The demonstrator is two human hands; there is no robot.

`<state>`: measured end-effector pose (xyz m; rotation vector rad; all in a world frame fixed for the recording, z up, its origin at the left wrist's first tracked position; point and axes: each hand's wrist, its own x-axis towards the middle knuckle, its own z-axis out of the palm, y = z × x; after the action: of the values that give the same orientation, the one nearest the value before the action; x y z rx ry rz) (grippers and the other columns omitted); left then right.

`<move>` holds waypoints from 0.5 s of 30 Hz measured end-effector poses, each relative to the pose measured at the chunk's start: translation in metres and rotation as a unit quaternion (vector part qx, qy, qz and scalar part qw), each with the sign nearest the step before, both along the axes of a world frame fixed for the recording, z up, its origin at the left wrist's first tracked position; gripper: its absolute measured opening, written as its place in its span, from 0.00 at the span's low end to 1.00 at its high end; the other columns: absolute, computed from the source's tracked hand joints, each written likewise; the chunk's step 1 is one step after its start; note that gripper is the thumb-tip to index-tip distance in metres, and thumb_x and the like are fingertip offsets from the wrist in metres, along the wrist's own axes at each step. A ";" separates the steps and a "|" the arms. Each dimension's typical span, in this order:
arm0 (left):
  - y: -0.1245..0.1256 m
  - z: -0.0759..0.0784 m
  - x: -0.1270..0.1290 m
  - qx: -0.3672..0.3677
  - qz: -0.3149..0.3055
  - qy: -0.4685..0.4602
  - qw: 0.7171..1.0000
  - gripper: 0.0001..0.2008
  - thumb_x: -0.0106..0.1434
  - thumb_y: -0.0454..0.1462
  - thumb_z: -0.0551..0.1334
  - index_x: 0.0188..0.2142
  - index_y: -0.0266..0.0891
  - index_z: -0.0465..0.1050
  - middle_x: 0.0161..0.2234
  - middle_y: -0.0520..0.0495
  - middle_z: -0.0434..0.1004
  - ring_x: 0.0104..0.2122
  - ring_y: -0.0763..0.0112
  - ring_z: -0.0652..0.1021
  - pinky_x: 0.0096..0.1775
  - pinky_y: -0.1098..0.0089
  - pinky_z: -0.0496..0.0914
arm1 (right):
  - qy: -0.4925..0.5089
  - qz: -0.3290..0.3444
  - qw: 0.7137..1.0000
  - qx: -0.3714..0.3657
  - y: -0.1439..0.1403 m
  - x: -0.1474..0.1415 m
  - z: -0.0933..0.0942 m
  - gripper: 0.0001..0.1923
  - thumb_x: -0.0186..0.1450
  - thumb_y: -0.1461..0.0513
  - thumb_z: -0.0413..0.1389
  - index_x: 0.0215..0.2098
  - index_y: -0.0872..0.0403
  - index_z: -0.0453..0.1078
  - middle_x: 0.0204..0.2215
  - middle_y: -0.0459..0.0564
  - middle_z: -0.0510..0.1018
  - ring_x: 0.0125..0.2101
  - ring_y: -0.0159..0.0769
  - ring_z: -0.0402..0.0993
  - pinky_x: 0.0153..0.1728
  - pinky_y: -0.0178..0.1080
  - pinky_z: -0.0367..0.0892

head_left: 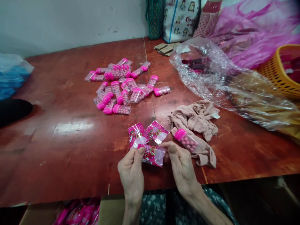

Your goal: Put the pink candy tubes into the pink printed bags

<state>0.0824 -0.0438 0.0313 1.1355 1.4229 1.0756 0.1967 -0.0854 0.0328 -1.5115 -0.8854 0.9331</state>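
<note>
Head view: left hand (131,167) and right hand (181,165) pinch a glossy pink packet (152,155) at the table's (70,131) near edge, beside crumpled beige cloth (197,120).

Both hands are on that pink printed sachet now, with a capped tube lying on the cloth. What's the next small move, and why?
Probably spread the mouth of the pink printed plastic sachet: the left hand and right hand pinch its opposite ends, while the pink-capped clear tube of pink candies lies loose on the beige cloth beside the right hand.
</note>
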 end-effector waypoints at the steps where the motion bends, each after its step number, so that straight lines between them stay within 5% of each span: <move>1: 0.000 0.000 0.000 0.004 0.008 0.007 1.000 0.16 0.56 0.42 0.63 0.17 0.38 0.64 0.17 0.56 0.55 0.20 0.76 0.57 0.22 0.74 0.54 | 0.005 -0.018 1.000 0.004 -0.002 0.001 0.000 0.18 0.69 0.53 0.43 0.31 0.55 0.67 0.22 0.43 0.66 0.23 0.31 0.62 0.24 0.34 0.56; 3: 0.000 0.001 0.000 0.010 0.023 0.020 0.999 0.16 0.57 0.43 0.62 0.18 0.38 0.65 0.17 0.56 0.54 0.20 0.76 0.57 0.22 0.74 0.54 | 0.017 -0.048 0.999 0.014 -0.005 0.001 0.000 0.14 0.68 0.54 0.46 0.36 0.53 0.68 0.25 0.44 0.68 0.25 0.31 0.64 0.26 0.34 0.58; 10: -0.003 0.003 0.004 0.035 0.055 0.030 0.997 0.17 0.57 0.43 0.61 0.17 0.38 0.62 0.18 0.56 0.55 0.20 0.76 0.57 0.21 0.75 0.54 | -0.004 -0.043 0.995 0.087 -0.004 -0.012 0.001 0.05 0.58 0.61 0.61 0.30 0.53 0.70 0.31 0.46 0.70 0.33 0.34 0.68 0.32 0.34 0.64; 15: -0.003 -0.001 0.002 0.050 0.060 0.041 0.996 0.18 0.59 0.42 0.60 0.17 0.37 0.62 0.16 0.57 0.53 0.19 0.78 0.57 0.21 0.75 0.54 | 0.046 -0.025 0.997 0.055 -0.002 -0.016 -0.002 0.05 0.59 0.62 0.60 0.26 0.54 0.73 0.33 0.48 0.69 0.34 0.34 0.69 0.35 0.35 0.67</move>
<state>0.0840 -0.0473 0.0298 1.1890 1.5312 1.2073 0.1807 -0.0875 0.0311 -1.3797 -0.8153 0.8951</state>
